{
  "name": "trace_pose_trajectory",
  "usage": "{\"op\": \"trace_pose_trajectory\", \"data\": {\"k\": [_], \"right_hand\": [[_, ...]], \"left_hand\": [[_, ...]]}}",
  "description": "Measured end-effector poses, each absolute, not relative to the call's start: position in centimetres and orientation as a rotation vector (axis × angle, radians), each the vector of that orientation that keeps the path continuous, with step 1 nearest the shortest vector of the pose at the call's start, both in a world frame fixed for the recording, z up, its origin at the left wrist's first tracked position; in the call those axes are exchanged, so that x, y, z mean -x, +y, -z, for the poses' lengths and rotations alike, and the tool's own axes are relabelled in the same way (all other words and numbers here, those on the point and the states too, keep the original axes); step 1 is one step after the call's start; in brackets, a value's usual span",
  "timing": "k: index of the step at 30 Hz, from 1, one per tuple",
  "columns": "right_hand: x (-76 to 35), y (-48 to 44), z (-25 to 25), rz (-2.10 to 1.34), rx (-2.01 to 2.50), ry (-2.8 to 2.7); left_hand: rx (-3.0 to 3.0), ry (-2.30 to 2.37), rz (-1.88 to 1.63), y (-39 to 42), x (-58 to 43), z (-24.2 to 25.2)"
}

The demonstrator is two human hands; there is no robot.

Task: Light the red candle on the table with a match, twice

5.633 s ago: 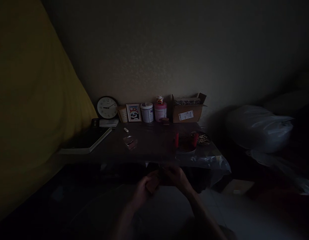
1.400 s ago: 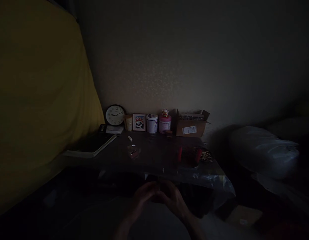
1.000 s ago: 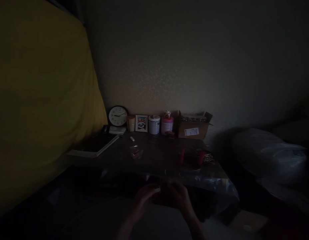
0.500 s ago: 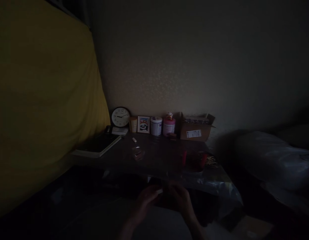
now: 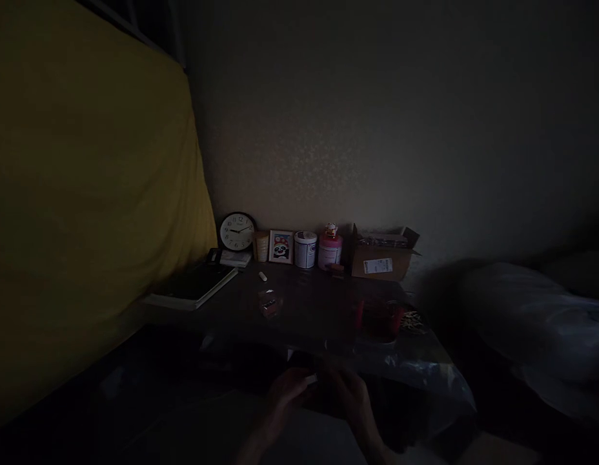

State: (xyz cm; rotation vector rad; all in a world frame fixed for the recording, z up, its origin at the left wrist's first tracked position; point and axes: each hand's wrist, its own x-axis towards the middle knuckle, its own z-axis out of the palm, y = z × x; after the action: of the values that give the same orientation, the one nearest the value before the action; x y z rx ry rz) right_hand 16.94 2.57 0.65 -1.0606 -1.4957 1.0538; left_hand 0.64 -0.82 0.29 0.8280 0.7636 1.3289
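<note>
In the dim light, my left hand (image 5: 286,391) is closed at the table's front edge, thumb on top, around a small white block-like piece (image 5: 312,378); its exact kind is too dark to tell. My right hand (image 5: 348,386) is close beside it, fingers bent inward toward the left hand. The fingertips fade into shadow, so what they hold, if anything, is hidden. Beyond the hands lies a small clear packet (image 5: 269,303) with something pinkish inside. Farther back is a small white capped piece (image 5: 263,276). A red-sided container (image 5: 380,321) stands to the right.
Along the wall stand a clock (image 5: 237,231), a yellowish cup (image 5: 261,247), a panda picture frame (image 5: 281,247), a white tin (image 5: 305,250), a pink tub (image 5: 330,252) and an open cardboard box (image 5: 381,257). A large book (image 5: 195,289) lies left, thin sticks (image 5: 412,319) right.
The view has tilted slightly, so the table things sit a little lower. Both hands stay close together, and the white piece remains at my left thumb.
</note>
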Motion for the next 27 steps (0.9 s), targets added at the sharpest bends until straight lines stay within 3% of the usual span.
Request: {"op": "trace_pose_trajectory", "data": {"k": [27], "right_hand": [[-16.4,1.7,-0.9,-0.900,1.141,-1.652]], "left_hand": [[-0.839,0.852,-1.331,-0.7,-0.3,1.1]]}}
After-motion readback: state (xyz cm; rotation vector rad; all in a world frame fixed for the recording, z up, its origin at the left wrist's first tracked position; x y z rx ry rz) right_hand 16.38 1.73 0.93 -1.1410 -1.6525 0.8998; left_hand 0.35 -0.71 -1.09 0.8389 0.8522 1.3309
